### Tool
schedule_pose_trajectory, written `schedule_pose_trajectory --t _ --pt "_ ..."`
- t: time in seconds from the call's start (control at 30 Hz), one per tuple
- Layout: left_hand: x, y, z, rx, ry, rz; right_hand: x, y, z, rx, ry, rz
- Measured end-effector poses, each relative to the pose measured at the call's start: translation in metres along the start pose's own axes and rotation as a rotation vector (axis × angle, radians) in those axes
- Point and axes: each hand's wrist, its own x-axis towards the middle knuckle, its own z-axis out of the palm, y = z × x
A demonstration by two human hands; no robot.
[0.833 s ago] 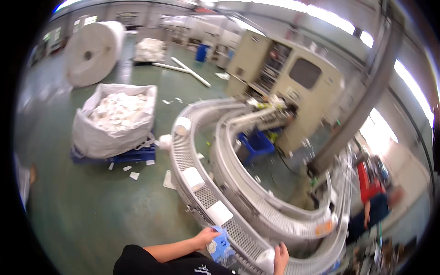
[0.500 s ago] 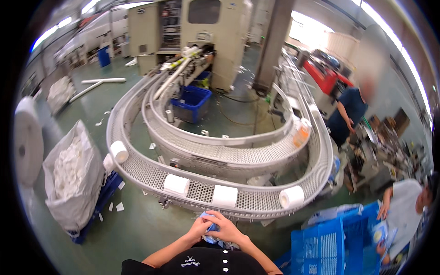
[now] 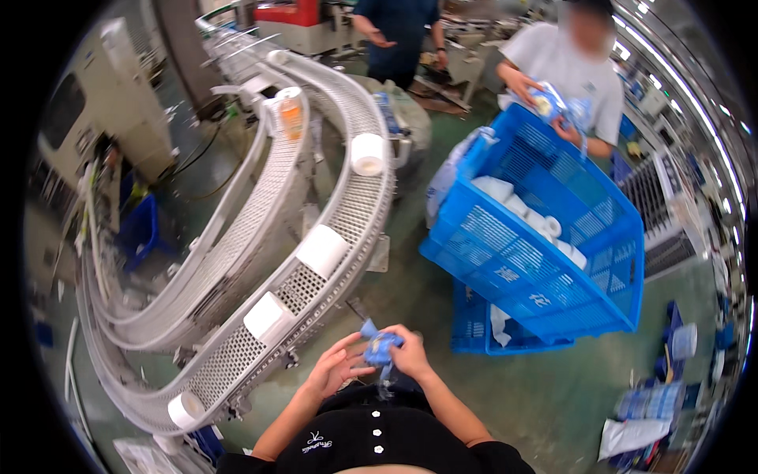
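My right hand grips a crumpled blue plastic bag in front of my chest. My left hand touches the bag from the left, fingers spread along it. Just left of my hands runs a curved white mesh conveyor carrying white paper rolls, the nearest roll about a hand's width away. To my right stands a tilted blue plastic crate with white rolls inside.
A second inner conveyor curves behind the first. A person in a grey shirt across the crate holds blue bags. Another person in dark blue stands further back. A beige machine is at left; packages lie on the floor at right.
My view has swung to the right, from the big sack and curved conveyor toward the blue crate and the people. My hands came together on the blue bag and stay there.
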Motion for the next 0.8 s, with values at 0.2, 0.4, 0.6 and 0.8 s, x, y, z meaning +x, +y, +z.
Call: schedule_pose_trajectory --t 0.2,0.4,0.6,0.8 --pt "0.097 -0.012 0.059 0.625 0.019 0.112 0.015 -0.028 -0.131 0.023 0.458 -0.005" --pt "0.189 -0.035 0.15 1.331 -0.19 0.543 0.064 -0.03 -0.177 0.122 0.222 -0.175" --pt "0.268 0.02 0.143 1.289 0.221 0.733 0.102 -0.129 -0.291 -0.392 0.436 -0.597" --pt "0.38 0.128 0.133 1.276 0.552 0.878 0.147 -0.131 -0.402 -0.616 0.844 -0.462"
